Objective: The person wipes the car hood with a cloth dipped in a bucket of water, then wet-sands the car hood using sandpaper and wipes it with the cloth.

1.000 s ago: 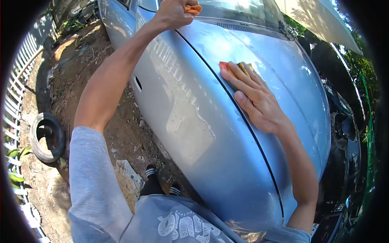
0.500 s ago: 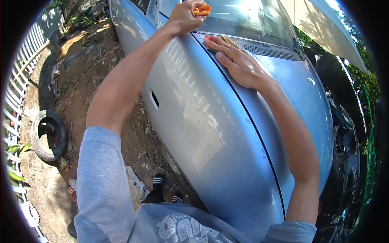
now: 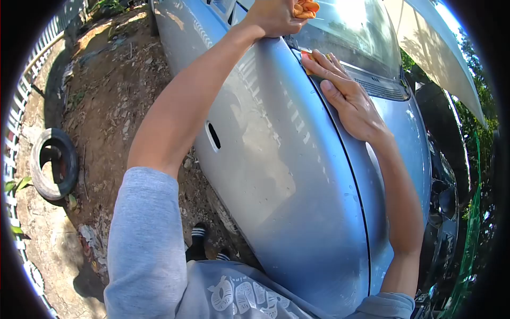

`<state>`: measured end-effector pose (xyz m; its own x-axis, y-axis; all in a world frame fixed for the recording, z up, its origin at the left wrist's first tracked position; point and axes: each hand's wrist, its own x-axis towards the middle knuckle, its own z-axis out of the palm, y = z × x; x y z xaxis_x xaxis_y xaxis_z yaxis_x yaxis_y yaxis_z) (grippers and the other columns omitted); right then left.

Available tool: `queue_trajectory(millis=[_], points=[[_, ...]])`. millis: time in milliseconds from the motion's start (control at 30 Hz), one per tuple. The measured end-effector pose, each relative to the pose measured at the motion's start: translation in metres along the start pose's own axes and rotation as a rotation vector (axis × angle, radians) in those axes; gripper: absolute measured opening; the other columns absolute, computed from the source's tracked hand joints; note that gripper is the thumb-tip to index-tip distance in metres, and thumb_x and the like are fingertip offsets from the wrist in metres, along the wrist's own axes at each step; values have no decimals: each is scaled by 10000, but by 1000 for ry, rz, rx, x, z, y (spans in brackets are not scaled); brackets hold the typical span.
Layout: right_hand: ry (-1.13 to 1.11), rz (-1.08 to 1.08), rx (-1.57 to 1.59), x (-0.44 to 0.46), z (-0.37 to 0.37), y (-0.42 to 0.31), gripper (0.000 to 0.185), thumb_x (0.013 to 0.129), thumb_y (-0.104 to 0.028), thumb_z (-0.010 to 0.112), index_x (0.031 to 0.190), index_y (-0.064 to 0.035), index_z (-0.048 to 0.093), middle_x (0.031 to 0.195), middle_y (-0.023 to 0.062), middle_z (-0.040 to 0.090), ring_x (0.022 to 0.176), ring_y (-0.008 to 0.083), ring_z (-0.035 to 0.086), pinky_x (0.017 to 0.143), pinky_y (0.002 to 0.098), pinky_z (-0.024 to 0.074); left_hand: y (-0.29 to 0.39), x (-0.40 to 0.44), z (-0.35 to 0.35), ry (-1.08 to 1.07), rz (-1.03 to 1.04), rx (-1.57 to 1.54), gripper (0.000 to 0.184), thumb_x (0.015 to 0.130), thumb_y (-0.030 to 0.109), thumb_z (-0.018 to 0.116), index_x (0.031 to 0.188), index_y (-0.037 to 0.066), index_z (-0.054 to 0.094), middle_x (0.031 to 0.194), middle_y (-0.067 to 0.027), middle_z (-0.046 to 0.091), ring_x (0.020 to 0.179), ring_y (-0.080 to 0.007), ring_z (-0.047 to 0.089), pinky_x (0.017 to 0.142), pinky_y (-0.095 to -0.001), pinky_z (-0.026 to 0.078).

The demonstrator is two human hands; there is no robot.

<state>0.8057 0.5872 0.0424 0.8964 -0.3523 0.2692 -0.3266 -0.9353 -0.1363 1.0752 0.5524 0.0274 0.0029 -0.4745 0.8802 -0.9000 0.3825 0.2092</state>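
My left hand (image 3: 273,18) is closed round a crumpled orange cloth (image 3: 306,8), held above the car near the base of the windshield. On the rear corner of the silver-blue hood (image 3: 340,159) lies my right hand (image 3: 353,101), palm down with fingers stretched forward. A red and yellow pad (image 3: 306,57) shows at the edges of its fingers, pressed against the hood; most of it is hidden, so I cannot tell whether it is a sponge or a folded cloth. Beside it runs the front fender (image 3: 255,159), with dull greyish patches and small drops.
The windshield (image 3: 356,40) and a vent grille (image 3: 382,87) lie beyond my right hand. An oval hole (image 3: 213,136) opens in the fender. On the dirt at left lies an old tire (image 3: 40,175) by a white fence (image 3: 16,106). A pale sheet (image 3: 430,53) hangs at upper right.
The view has shifted, so the car and both hands sit further right and slightly lower or higher in it. Both hands keep their grip, and the right stays on the hood's rear corner.
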Motion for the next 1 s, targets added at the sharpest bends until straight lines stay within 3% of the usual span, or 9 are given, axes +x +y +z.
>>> queue_trajectory(millis=[200, 333, 433, 600, 700, 767, 867, 933, 1000], points=[[-19, 12, -5, 4, -4, 1, 453, 1027, -401, 370, 1447, -252, 450, 1573, 49, 297, 1484, 302, 148, 1197, 454, 146, 21, 1, -8, 68, 60, -57, 231, 712, 241, 699, 871, 76, 666, 751, -187, 662, 716, -365, 654, 649, -426, 515], [-24, -53, 64, 25, 0, 10, 487, 1015, -485, 332, 1433, -275, 468, 1559, 42, 322, 1479, 275, 169, 1208, 475, 115, 21, 0, -3, 56, -5, -113, 236, 708, 230, 697, 871, 63, 663, 753, -181, 664, 715, -362, 652, 657, -422, 517], [-28, -43, -4, -26, -7, 13, 480, 1024, -475, 337, 1436, -263, 464, 1565, 66, 304, 1475, 291, 179, 1206, 449, 120, 19, -1, -3, 51, -22, -66, 247, 707, 221, 695, 884, 51, 670, 771, -181, 676, 720, -342, 666, 658, -395, 521], [41, -135, 45, 31, 7, 15, 491, 997, -502, 332, 1433, -314, 460, 1564, 31, 308, 1477, 283, 175, 1210, 475, 113, 36, -2, -16, 29, -62, -239, 250, 702, 200, 684, 896, 43, 671, 777, -178, 682, 717, -314, 673, 666, -369, 522], [15, -79, -69, -32, -4, 5, 461, 1019, -450, 341, 1435, -290, 461, 1565, 38, 307, 1474, 292, 184, 1210, 447, 125, 42, -14, -12, 2, -84, -312, 237, 693, 192, 676, 875, 40, 661, 742, -153, 676, 680, -275, 660, 657, -352, 514], [-12, -100, -106, -35, -11, 13, 455, 1019, -433, 348, 1429, -280, 470, 1568, 27, 303, 1474, 292, 186, 1209, 450, 122, 45, -10, -9, 96, -102, -140, 213, 701, 183, 671, 858, 40, 660, 724, -138, 669, 669, -235, 655, 649, -349, 507], [5, -126, 56, -10, -2, 20, 491, 994, -495, 342, 1419, -296, 486, 1561, 33, 316, 1478, 281, 179, 1205, 497, 94, 37, -15, -10, 54, -132, -226, 220, 707, 209, 691, 816, 19, 670, 713, -174, 662, 620, -289, 641, 618, -368, 510], [-8, -93, 37, -49, -13, 6, 496, 992, -499, 343, 1417, -290, 490, 1558, 42, 322, 1477, 285, 180, 1204, 498, 92, 31, -10, -8, 40, -117, -179, 226, 706, 217, 697, 804, 16, 669, 706, -181, 658, 610, -293, 639, 610, -370, 511], [-52, -50, 46, -107, -22, -2, 513, 985, -511, 348, 1407, -267, 507, 1552, 45, 335, 1475, 296, 184, 1203, 505, 84, 28, -10, -4, 10, -292, 42, 226, 711, 222, 701, 790, 12, 674, 702, -182, 660, 613, -286, 647, 605, -372, 512]])
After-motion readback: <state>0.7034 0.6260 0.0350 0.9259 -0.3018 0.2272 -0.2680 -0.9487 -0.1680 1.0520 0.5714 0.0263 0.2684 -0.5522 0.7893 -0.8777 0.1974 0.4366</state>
